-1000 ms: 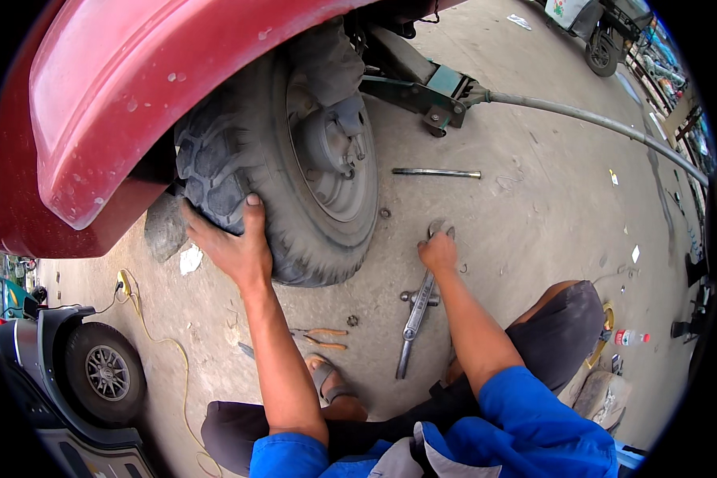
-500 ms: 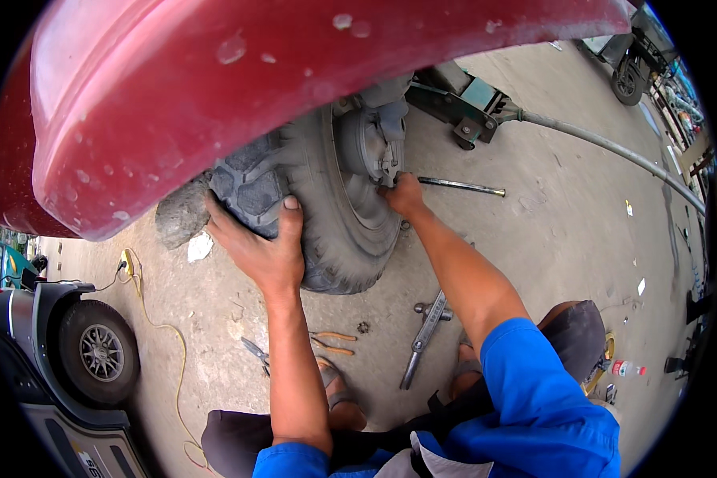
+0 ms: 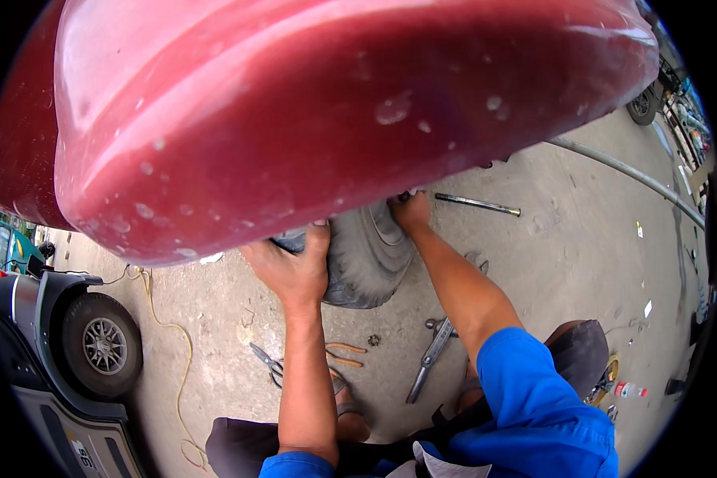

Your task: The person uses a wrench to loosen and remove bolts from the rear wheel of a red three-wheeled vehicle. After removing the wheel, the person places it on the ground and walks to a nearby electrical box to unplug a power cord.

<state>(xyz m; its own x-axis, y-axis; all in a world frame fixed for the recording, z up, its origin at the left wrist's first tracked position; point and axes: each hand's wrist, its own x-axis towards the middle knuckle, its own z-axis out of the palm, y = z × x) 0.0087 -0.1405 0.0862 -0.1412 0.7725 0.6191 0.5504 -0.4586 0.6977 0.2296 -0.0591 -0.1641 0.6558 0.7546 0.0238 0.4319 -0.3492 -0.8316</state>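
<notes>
A dusty black tyre point(image 3: 364, 271) with chunky tread stands under the red fender point(image 3: 295, 143), which covers its upper part. My left hand point(image 3: 293, 269) grips the tread side, thumb spread from the fingers; its fingertips are hidden behind the fender. On the tyre's right side, my right hand point(image 3: 411, 213) is closed at the wheel's centre, close under the fender's edge. What its curled fingers hold is too hidden to name. A metal bar point(image 3: 478, 205) lies on the ground just right of that hand.
Pliers with orange handles point(image 3: 346, 355), dark-handled cutters point(image 3: 264, 358) and a long wrench-like tool point(image 3: 432, 358) lie near my feet. A long pole point(image 3: 629, 173) slants across the right. At left stands a vehicle with a spoked wheel point(image 3: 103, 346), beside a yellow cable point(image 3: 185, 358).
My view has shifted, so the fender covers more of the wheel and hides the jack and hub. Both hands remain at the tyre, the left one now partly behind the fender.
</notes>
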